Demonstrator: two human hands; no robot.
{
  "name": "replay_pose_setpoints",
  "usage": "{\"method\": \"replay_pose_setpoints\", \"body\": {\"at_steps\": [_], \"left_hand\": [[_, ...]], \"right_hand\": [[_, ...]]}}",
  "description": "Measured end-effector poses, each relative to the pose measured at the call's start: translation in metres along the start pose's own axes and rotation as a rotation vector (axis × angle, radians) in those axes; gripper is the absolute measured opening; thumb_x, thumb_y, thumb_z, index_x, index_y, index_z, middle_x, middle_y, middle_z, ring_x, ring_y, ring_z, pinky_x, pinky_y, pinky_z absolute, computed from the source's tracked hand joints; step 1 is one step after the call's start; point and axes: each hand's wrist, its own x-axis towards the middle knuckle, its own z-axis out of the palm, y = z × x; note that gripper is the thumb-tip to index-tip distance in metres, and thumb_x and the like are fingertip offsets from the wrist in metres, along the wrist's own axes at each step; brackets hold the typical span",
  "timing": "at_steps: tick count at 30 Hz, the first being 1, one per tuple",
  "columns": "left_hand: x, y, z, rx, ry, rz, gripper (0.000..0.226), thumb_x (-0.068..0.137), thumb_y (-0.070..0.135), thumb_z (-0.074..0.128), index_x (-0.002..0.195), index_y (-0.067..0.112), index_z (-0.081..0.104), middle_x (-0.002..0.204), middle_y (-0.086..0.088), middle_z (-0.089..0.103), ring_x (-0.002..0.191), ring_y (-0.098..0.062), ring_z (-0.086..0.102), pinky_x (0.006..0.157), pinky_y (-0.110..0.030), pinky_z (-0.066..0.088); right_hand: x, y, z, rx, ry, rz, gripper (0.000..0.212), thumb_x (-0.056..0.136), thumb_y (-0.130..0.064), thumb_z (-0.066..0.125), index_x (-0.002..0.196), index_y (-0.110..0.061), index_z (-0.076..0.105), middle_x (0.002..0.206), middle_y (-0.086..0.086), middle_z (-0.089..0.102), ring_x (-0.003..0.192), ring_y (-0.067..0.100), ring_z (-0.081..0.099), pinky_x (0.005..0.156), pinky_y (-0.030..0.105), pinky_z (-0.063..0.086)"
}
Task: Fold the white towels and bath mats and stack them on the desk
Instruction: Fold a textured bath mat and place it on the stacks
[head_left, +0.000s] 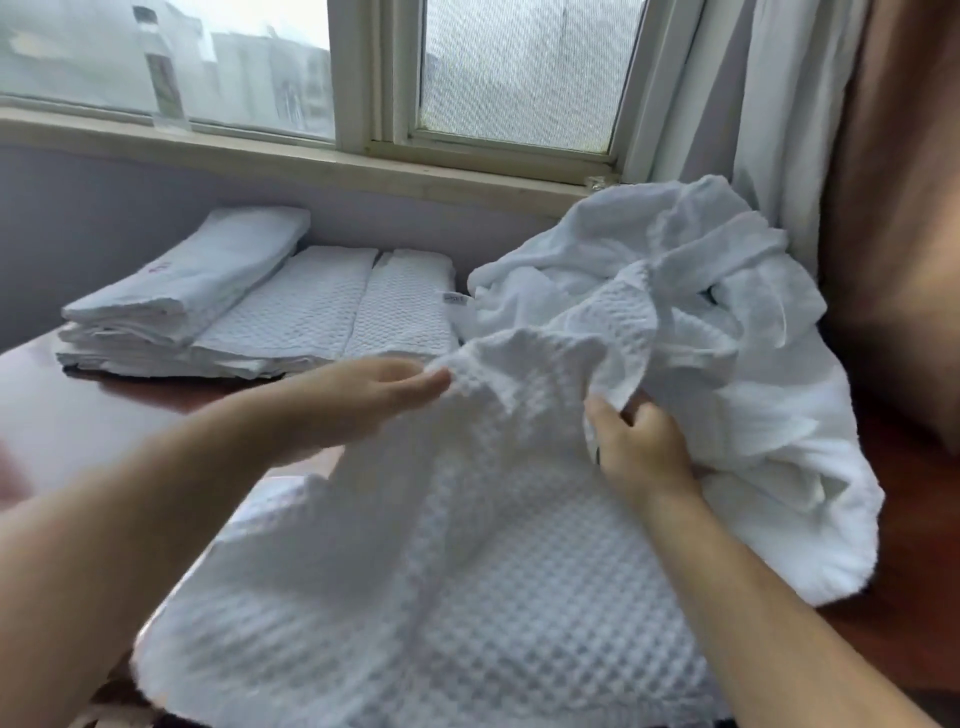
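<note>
Now right hand (641, 447) fingers (605, 415) curled round waffle bath mat (467, 571) – left hand (358, 400) fingers (415, 388) straight, touching it

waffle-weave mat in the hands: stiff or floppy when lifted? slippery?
Probably floppy: the waffle-weave mat bunches into soft folds at the right hand's grip and drapes limp across the desk. Likely not slippery, since the deep raised weave should give fingers purchase. Probably bulky rather than heavy; its folds are rounded, not sharp.

bare desk (78, 415) strip at left, folded stack (249, 317) behind, towel heap (727, 312) possibly blocking right
</note>
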Motion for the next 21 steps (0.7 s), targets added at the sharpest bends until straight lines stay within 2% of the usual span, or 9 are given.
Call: {"method": "replay_pose_setpoints", "body": {"at_steps": [1, 4, 6, 8, 10, 12, 14, 18, 21], "left_hand": [[-0.007, 0.0, -0.002, -0.017, -0.099, -0.091, 0.042, 0.073, 0.082, 0.048, 0.095, 0.054, 0.07, 0.096, 0.029, 0.071, 0.083, 0.006, 0.066, 0.064, -0.016, 0.05], [-0.009, -0.008, 0.003, 0.086, -0.058, -0.103, 0.048, 0.086, 0.074, 0.042, 0.117, 0.045, 0.065, 0.104, 0.031, 0.065, 0.102, 0.009, 0.059, 0.08, -0.017, 0.048], [-0.005, -0.012, 0.009, 0.268, 0.263, -0.003, 0.038, 0.099, 0.056, 0.046, 0.119, 0.03, 0.066, 0.107, 0.012, 0.066, 0.104, -0.01, 0.061, 0.088, -0.031, 0.048], [-0.012, -0.002, 0.015, 0.283, 0.602, 0.083, 0.029, 0.1, 0.049, 0.047, 0.101, 0.024, 0.064, 0.09, 0.008, 0.065, 0.086, -0.015, 0.061, 0.072, -0.032, 0.044], [-0.026, 0.01, 0.022, 0.21, 0.524, 0.206, 0.048, 0.092, 0.064, 0.041, 0.086, 0.021, 0.061, 0.072, 0.005, 0.064, 0.069, -0.013, 0.06, 0.057, -0.031, 0.039], [-0.043, 0.028, 0.036, 0.065, 0.111, 0.278, 0.054, 0.086, 0.075, 0.042, 0.097, 0.028, 0.067, 0.09, 0.015, 0.071, 0.076, -0.003, 0.066, 0.056, -0.018, 0.045], [-0.046, 0.031, 0.055, -0.025, -0.161, 0.296, 0.028, 0.088, 0.065, 0.057, 0.108, 0.048, 0.066, 0.107, 0.033, 0.066, 0.098, 0.013, 0.062, 0.075, -0.006, 0.048], [-0.027, 0.013, 0.077, 0.23, 0.064, 0.141, 0.005, 0.082, 0.032, 0.06, 0.08, 0.036, 0.062, 0.079, 0.02, 0.065, 0.082, 0.001, 0.061, 0.067, -0.019, 0.047], [-0.022, -0.002, 0.072, 0.339, 0.058, 0.133, 0.025, 0.08, 0.008, 0.057, 0.083, 0.032, 0.052, 0.092, 0.015, 0.06, 0.097, -0.014, 0.058, 0.074, -0.024, 0.041]], "right_hand": [[-0.006, -0.003, 0.007, 0.074, -0.096, 0.0, 0.024, 0.096, -0.031, 0.062, 0.076, -0.018, 0.065, 0.064, -0.01, 0.065, 0.065, -0.01, 0.063, 0.061, 0.008, 0.046], [-0.029, -0.014, 0.026, 0.585, -0.447, 0.114, 0.033, 0.089, -0.03, 0.059, 0.11, -0.008, 0.074, 0.108, 0.013, 0.075, 0.106, 0.026, 0.071, 0.096, 0.044, 0.056], [-0.038, -0.026, 0.031, 0.966, -0.572, 0.19, 0.041, 0.088, -0.026, 0.06, 0.118, 0.0, 0.072, 0.121, 0.023, 0.07, 0.112, 0.033, 0.069, 0.095, 0.045, 0.056], [-0.033, -0.033, 0.029, 1.167, -0.524, 0.162, 0.038, 0.089, -0.027, 0.058, 0.11, -0.001, 0.076, 0.114, 0.021, 0.072, 0.102, 0.028, 0.072, 0.086, 0.038, 0.06], [-0.026, -0.042, 0.023, 1.283, -0.471, 0.15, 0.036, 0.096, -0.025, 0.051, 0.093, -0.007, 0.081, 0.1, 0.014, 0.075, 0.092, 0.024, 0.073, 0.08, 0.035, 0.06], [-0.023, -0.049, 0.021, 1.291, -0.498, 0.145, 0.04, 0.1, -0.026, 0.046, 0.09, -0.009, 0.082, 0.098, 0.011, 0.075, 0.092, 0.023, 0.073, 0.081, 0.035, 0.06], [-0.025, -0.058, 0.024, 1.248, -0.537, 0.143, 0.036, 0.096, -0.028, 0.05, 0.092, -0.009, 0.081, 0.098, 0.01, 0.075, 0.094, 0.022, 0.073, 0.084, 0.033, 0.059], [-0.024, -0.071, 0.016, 1.047, -0.514, 0.033, 0.026, 0.089, -0.026, 0.057, 0.095, -0.009, 0.075, 0.086, 0.008, 0.074, 0.082, 0.021, 0.072, 0.077, 0.034, 0.058], [-0.016, -0.056, 0.0, 0.356, 0.028, -0.238, 0.027, 0.09, -0.035, 0.057, 0.066, -0.022, 0.06, 0.058, -0.009, 0.06, 0.056, 0.008, 0.057, 0.061, 0.031, 0.047]]}}
